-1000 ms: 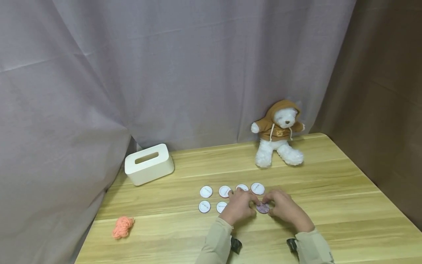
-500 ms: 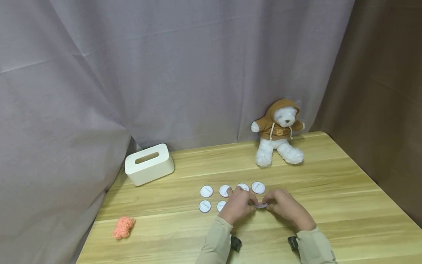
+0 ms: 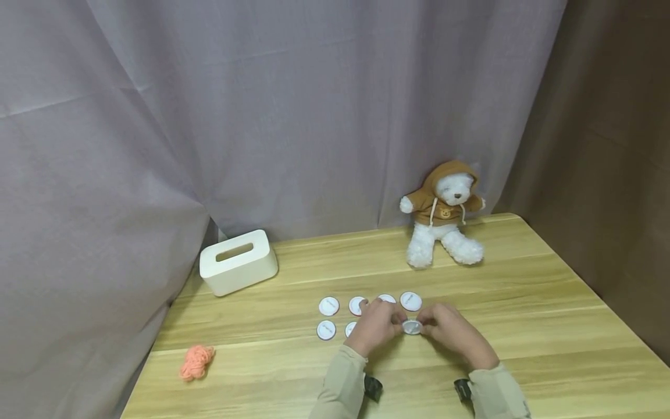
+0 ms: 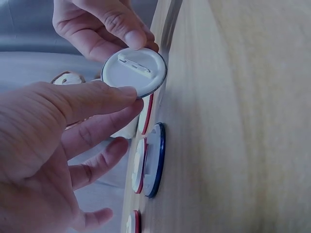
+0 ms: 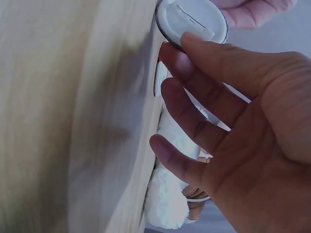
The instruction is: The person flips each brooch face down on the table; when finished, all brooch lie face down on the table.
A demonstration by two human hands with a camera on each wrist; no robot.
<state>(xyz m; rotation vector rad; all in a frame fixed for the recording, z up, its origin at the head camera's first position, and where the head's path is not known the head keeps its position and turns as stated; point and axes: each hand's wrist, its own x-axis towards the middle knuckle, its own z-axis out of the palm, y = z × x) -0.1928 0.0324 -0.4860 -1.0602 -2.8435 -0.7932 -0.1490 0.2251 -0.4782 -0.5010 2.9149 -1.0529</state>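
Between both hands is a round pin badge (image 3: 412, 327), its white back with the metal pin (image 4: 136, 67) turned toward me. My left hand (image 3: 374, 327) pinches one edge between thumb and index finger, the other fingers spread apart in the left wrist view. On the opposite edge, my right hand (image 3: 451, 333) pinches with thumb and index finger. Other badges lie white side up in two rows: one (image 3: 410, 301) just beyond the hands, others (image 3: 329, 305) (image 3: 326, 330) to the left. My left hand partly covers some of them.
At the back right of the wooden table (image 3: 549, 326) sits a white teddy bear (image 3: 445, 212) in a brown hoodie. A cream tissue box (image 3: 238, 263) stands at the back left, and a bundle of orange yarn (image 3: 196, 362) lies at the front left.
The badge has been turned over between the fingers: its purple face showed before, then its edge, and now its white back shows. Both hands have stayed in nearly the same place.
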